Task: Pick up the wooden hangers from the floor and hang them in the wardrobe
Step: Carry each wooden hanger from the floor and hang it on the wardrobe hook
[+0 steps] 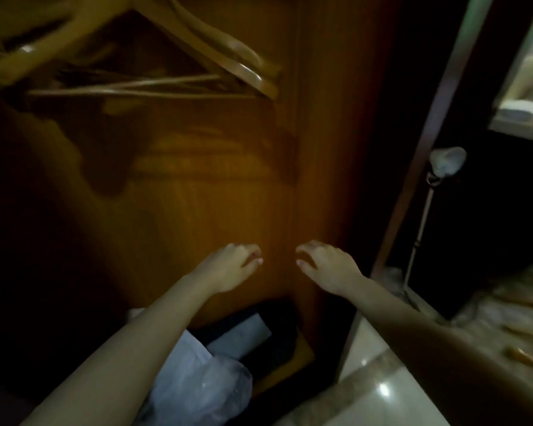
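Head view. Wooden hangers point(173, 59) occupy the upper left of the frame, inside the wardrobe point(203, 195). They overlap one another, arms sloping down toward the right and crossbars nearly level. This is the attitude of hangers suspended from a rail, though hooks and rail lie above the frame edge and are not shown. Motion blur obscures their count.

At lower centre, the left hand point(231, 265) and right hand point(328, 267) are held side by side in front of the wardrobe's back panel, well below the hangers and apart from each other. Each grip is slack: the fingers curl loosely, the thumb stands clear of them, and nothing is held. Empty hands lowered beneath hung hangers suggest a hanging step just completed, with the next pickup not yet begun.

At bottom centre, a pale bundle in clear plastic point(197, 376) lies on the wardrobe bottom, partly covered by the left forearm.

The glossy tiled floor point(382, 392) fills the lower right. At the lower right edge, curved brown shapes point(525, 358) rest on a paler patterned surface. These may be hangers awaiting collection, but they are too blurred to confirm. If so, the person must turn right and reach down.
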Motion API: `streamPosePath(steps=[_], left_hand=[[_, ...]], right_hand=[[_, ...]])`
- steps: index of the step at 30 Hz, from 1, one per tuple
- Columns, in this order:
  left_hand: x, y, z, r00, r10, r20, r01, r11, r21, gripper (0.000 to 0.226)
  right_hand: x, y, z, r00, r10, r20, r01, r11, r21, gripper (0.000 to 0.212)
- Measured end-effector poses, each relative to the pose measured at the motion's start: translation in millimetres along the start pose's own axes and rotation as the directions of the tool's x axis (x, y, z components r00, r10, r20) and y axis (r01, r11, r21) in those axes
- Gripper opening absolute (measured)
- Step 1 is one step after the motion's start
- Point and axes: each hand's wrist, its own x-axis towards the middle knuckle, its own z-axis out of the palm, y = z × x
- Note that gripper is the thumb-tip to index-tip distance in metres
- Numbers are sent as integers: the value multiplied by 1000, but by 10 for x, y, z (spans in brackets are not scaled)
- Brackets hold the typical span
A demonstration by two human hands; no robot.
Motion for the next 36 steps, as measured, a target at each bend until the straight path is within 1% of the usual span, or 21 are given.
streamPosePath(steps=[2,5,9,13,15,19,21,24,26,29,30,34,36], left_hand=[[69,144,352,996,31,88,-26,999,-47,31],[164,399,913,972,92,215,-76,994,-84,29],[194,779,1687,920,142,365,-123,990,-74,28],[119,1238,2405,849,155,506,-129,988,-86,25],[47,1488,2737,808,141,572,-114,990,-83,26],[-133,2080,3339,747,87,659,-46,996,-79,26],[-215,2367,3615,714,67,697,-22,997,-74,27],[-298,2736,3942,645,80,760,-51,997,-62,28],[-298,2901,4104,614,82,785,-72,996,-48,28],[-229,3089,4311,585,66,808,-82,996,-22,24],[-196,3146,4372,573,67,817,-85,996,-22,22],[23,3399,4588,518,73,852,-90,995,-31,14],[199,3541,4687,508,75,858,-79,996,-40,12]], right_hand=[[-330,313,226,993,86,77,-88,996,24,35],[-871,804,560,962,208,178,-212,977,2,27],[-1719,1403,945,864,418,280,-437,900,4,31],[-2645,1915,1285,708,580,402,-644,764,32,33],[-3127,2115,1415,632,626,456,-719,693,45,34],[-4120,2413,1671,436,696,570,-862,505,44,34],[-4577,2520,1781,355,693,627,-900,436,28,34],[-5130,2682,1814,259,667,698,-934,357,5,35],[-5400,2805,1764,208,670,712,-958,286,11,34],[-5734,2983,1704,141,707,693,-988,140,58,30],[-5824,3035,1684,124,716,687,-992,102,72,30],[-6063,3285,1683,97,739,666,-990,1,143,28],[-6058,3421,1662,92,729,679,-988,-20,155,29]])
